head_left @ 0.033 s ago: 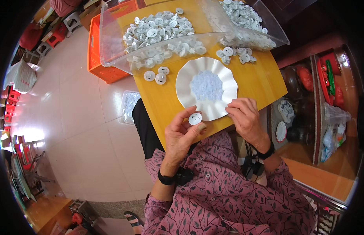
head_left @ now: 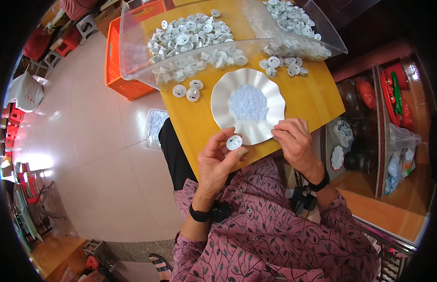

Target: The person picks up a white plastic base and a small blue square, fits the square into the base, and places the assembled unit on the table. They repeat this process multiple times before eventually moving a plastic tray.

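My left hand (head_left: 215,159) pinches a round white plastic disc with small dark slots (head_left: 234,142) between thumb and fingers, just off the near rim of a white wavy-edged plate (head_left: 222,110). Small translucent pale-blue plastic pieces (head_left: 248,103) lie heaped in the plate's middle. At the plate's lower right rim, my right hand (head_left: 296,144) has its thumb and fingertips pressed together; whatever they may hold is too small or hidden to tell. Similar white discs (head_left: 192,94) lie on the yellow table left of the plate, and several more (head_left: 273,61) beyond it to the right.
A clear bin (head_left: 134,70) of white discs stands at the far left of the table, another clear bin (head_left: 338,35) at the far right. An orange crate (head_left: 116,75) is beside the table. A clear tub (head_left: 156,123) sits on the floor; shelves (head_left: 377,136) stand to the right.
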`<move>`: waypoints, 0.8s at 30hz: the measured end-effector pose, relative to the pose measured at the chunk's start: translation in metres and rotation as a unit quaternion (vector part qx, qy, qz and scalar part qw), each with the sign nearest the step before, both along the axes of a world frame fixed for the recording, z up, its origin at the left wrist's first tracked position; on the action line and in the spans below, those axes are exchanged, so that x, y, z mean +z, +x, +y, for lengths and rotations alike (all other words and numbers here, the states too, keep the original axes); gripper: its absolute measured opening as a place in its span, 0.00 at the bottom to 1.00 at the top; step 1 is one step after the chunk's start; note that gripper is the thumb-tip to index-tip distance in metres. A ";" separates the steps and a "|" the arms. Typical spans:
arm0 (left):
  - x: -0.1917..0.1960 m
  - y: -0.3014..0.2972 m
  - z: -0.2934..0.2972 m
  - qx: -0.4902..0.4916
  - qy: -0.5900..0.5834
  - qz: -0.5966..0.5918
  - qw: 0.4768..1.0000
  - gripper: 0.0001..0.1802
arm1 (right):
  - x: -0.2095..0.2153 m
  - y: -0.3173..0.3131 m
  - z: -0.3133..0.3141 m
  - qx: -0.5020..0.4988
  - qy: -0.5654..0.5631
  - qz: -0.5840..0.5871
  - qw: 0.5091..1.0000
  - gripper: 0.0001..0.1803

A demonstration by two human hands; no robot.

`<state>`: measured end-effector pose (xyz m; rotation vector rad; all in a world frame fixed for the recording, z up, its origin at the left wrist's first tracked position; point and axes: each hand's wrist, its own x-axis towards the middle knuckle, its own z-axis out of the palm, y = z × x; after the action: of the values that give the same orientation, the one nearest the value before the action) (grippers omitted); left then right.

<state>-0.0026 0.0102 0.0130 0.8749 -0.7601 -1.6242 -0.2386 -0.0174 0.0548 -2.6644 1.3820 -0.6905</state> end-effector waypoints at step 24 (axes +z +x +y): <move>0.001 -0.019 -0.006 0.039 -0.083 -0.113 0.989 0.23 | 0.013 0.058 0.016 -0.053 0.315 -0.527 0.788 0.04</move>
<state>-0.0220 0.0040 0.0139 0.9649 -0.9916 -1.3867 -0.1804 -0.0010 0.0679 -1.2690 1.0868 -1.1805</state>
